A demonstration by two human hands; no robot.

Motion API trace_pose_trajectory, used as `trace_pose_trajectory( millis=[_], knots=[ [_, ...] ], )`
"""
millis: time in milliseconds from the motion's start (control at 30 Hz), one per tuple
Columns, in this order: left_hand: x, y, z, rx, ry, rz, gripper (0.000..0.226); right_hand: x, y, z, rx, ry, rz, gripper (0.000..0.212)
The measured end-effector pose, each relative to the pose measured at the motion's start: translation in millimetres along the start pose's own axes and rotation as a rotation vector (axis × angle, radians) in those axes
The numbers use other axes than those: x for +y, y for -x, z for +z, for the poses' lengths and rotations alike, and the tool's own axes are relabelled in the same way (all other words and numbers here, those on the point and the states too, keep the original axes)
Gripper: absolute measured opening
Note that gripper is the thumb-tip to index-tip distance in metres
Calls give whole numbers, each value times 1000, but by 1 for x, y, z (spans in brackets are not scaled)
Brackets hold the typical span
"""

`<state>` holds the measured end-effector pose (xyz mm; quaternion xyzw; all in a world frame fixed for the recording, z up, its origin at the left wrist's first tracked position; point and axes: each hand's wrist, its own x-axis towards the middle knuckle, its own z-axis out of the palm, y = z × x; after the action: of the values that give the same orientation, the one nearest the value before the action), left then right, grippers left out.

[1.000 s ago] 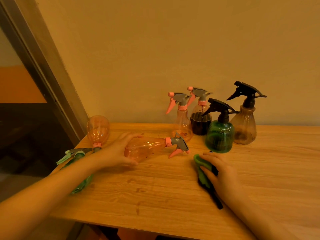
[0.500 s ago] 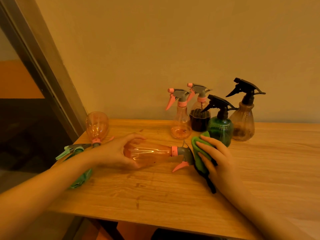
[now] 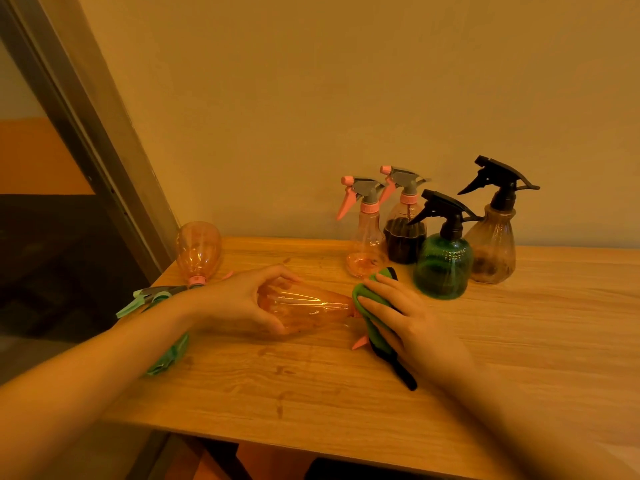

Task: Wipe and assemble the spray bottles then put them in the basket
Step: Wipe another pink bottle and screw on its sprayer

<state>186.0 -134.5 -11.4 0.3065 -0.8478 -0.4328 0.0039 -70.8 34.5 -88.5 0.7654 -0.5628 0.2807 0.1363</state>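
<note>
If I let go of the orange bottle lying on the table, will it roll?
Probably yes: the orange bottle lies on its round side and looks empty, so light. Its trigger tip may stop a full roll. The left hand steadies it.

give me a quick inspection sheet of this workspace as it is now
surface: wooden table with a few dark marks.
job's things: orange bottle on its side with its sprayer end under the green cloth; four capped bottles upright by the wall: pink-trigger clear bottle, dark-filled bottle, green bottle, brown bottle; second orange bottle and teal sprayer bottle lying at the table's left edge. Basket: nothing seen.
clutter: nothing seen.
hands: left hand grips the orange bottle's base; right hand presses the cloth round the sprayer.
cables: nothing seen.
surroundings: plain wall, metal frame at left.
</note>
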Motion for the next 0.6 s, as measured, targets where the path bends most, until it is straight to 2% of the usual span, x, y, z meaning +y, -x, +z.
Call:
trace_pose_trajectory(
  millis=[200,367,467,600],
  knots=[
    [2,-5,-1,-7,-36,8,72,11,28,-7,-78,57,-1,39],
    [2,-8,-4,-41,-53,7,71,3,17,-10,33,73,5,39],
    [4,-9,-5,-57,-37,1,71,-7,-8,-11,61,113,29,48],
    [6,-9,-6,-71,-57,-8,72,-9,-21,-2,-36,178,-73,50]
  ],
)
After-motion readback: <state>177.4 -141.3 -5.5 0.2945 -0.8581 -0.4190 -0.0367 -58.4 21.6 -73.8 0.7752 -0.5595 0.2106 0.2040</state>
